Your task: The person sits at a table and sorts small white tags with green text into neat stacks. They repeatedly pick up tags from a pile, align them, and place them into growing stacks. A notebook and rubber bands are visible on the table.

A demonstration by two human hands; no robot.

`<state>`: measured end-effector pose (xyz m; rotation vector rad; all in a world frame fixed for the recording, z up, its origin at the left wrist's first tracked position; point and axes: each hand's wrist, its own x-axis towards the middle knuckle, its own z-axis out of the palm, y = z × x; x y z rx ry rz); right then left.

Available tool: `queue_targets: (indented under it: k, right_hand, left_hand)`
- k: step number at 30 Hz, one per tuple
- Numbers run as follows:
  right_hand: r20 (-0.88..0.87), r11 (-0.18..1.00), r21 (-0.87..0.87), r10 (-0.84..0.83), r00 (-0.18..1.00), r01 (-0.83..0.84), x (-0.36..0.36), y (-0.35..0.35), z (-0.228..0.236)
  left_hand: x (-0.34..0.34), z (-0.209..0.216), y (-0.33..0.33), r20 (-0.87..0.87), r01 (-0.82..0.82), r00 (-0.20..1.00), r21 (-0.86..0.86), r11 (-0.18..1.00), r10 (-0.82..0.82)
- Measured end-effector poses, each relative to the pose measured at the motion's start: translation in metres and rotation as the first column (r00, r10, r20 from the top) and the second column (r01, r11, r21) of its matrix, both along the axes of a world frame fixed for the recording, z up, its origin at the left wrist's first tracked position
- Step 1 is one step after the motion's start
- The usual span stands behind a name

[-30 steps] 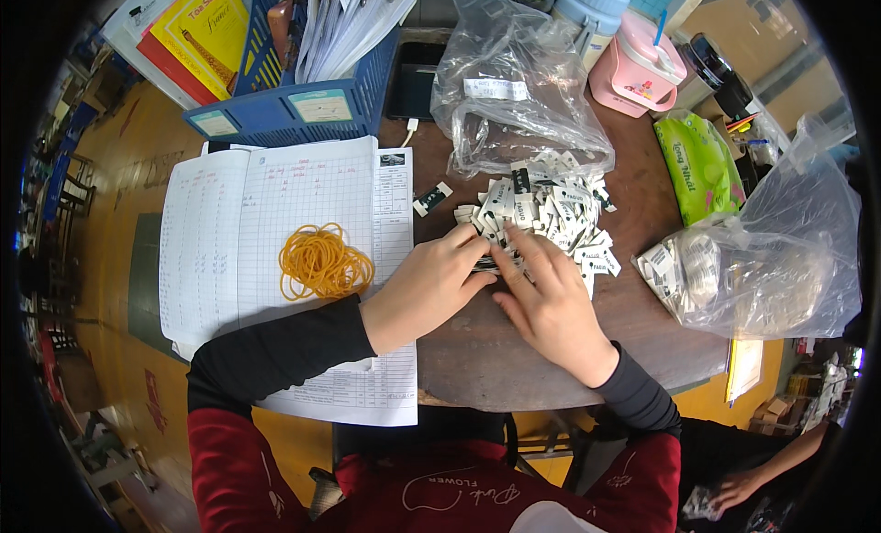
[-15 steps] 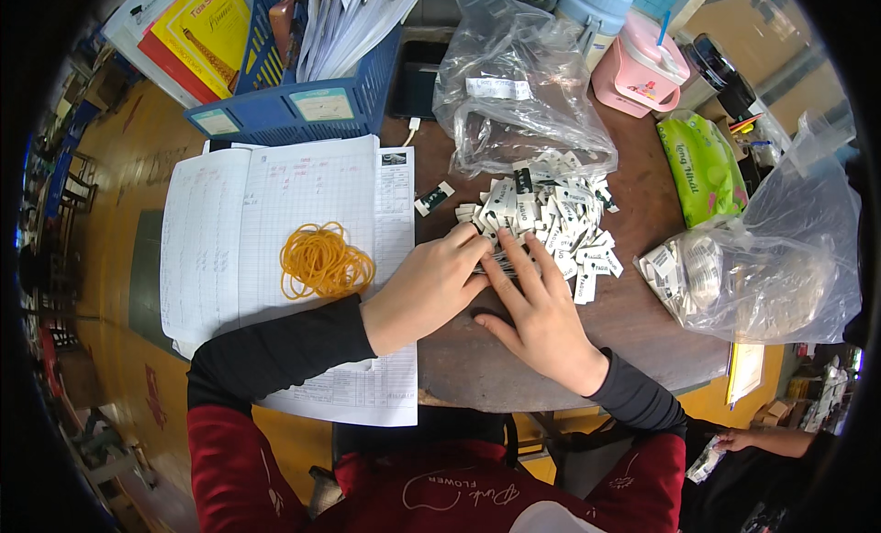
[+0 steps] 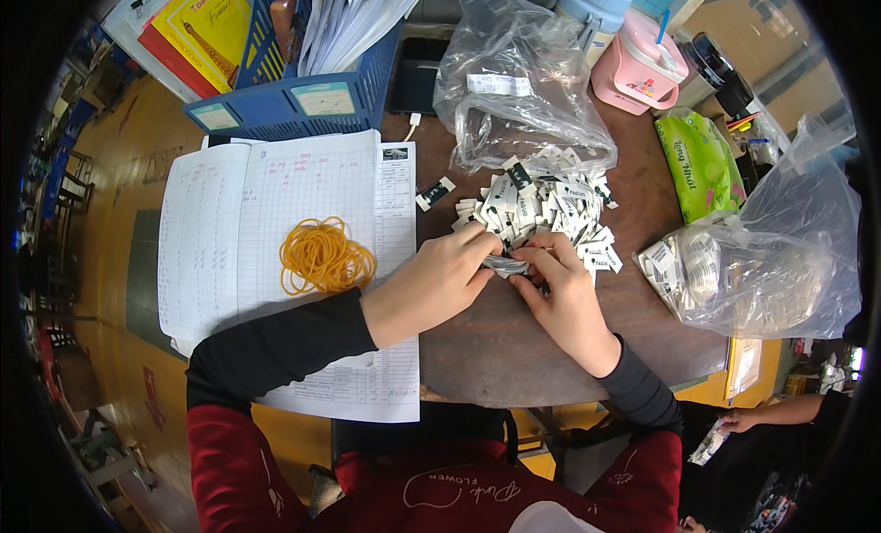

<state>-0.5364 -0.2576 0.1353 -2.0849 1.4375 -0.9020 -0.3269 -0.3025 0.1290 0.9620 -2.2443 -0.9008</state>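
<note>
A heap of small white fabric labels [image 3: 564,202] with black print lies on the brown table. At its near edge, my left hand [image 3: 440,271] is closed, thumb and fingers pinching one end of a small stack of labels [image 3: 505,265]. The other end of that stack is between the bent fingers and thumb of my right hand [image 3: 569,299]. My fingertips partly hide the stack. One dark-and-white label [image 3: 435,194] lies apart, left of the heap, and another dark one [image 3: 519,177] rests on top of the heap.
Left of my hands, yellow rubber bands [image 3: 328,256] lie on an open notebook [image 3: 206,258]. Behind stand a blue file basket [image 3: 275,111], a phone [image 3: 418,78] and a clear plastic bag [image 3: 514,120]. To the right are a green tissue pack [image 3: 702,166] and a bag of label bundles [image 3: 762,276]. Another person's hand [image 3: 739,420] shows at lower right.
My right hand's fingers, stretched over the heap's near edge before, have drawn back and bent around the right end of the stack. My left hand has barely moved.
</note>
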Motion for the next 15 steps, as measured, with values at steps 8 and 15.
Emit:
queue_targets:
  k: [8,15]
  right_hand:
    - [0.010,0.988,0.152,-0.028,1.000,0.026,-0.015,-0.007,0.009]
    - [-0.009,0.982,0.188,0.013,1.000,-0.011,-0.021,-0.008,0.018]
  left_hand:
    - [0.005,-0.003,-0.007,-0.012,-0.002,1.000,-0.090,0.996,0.001]
    - [0.004,-0.001,-0.005,-0.025,-0.013,1.000,-0.006,1.000,0.013]
